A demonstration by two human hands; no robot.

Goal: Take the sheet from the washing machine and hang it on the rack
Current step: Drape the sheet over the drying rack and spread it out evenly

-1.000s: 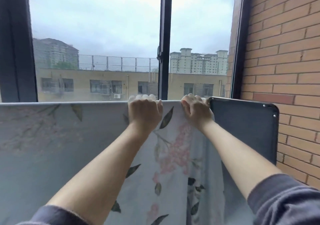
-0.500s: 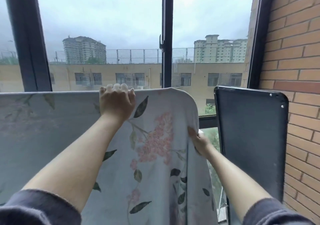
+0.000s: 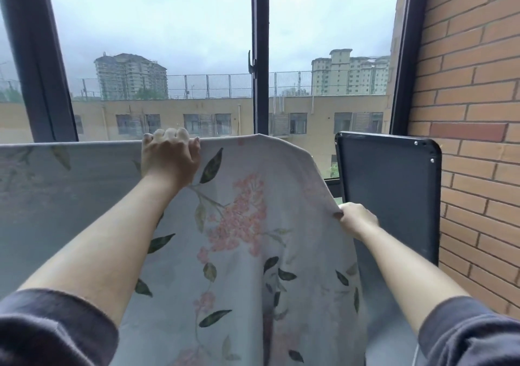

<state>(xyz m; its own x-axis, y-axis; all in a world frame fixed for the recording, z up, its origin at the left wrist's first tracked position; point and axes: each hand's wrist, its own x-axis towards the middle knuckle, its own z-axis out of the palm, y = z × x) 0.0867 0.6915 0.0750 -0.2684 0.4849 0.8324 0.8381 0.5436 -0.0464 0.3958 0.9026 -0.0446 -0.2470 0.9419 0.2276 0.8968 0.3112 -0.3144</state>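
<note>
Pale floral cotton sheet (image 3: 244, 225) drapes over a hidden straight bar by the window; left hand (image 3: 168, 159) curls over its top fold, right hand (image 3: 356, 219) pinches its side hem.

Enclosed balcony of upper-floor flat, laundry-drying spot. Brick wall (image 3: 464, 84) on right; tall dark-framed window (image 3: 260, 56) across front; beyond glass, lower roof with wire fence (image 3: 211, 85), apartment blocks (image 3: 130, 76) under grey sky. Floral sheet (image 3: 253, 253) hangs along window line. Dark upright panel (image 3: 388, 197) stands against brick.
</note>
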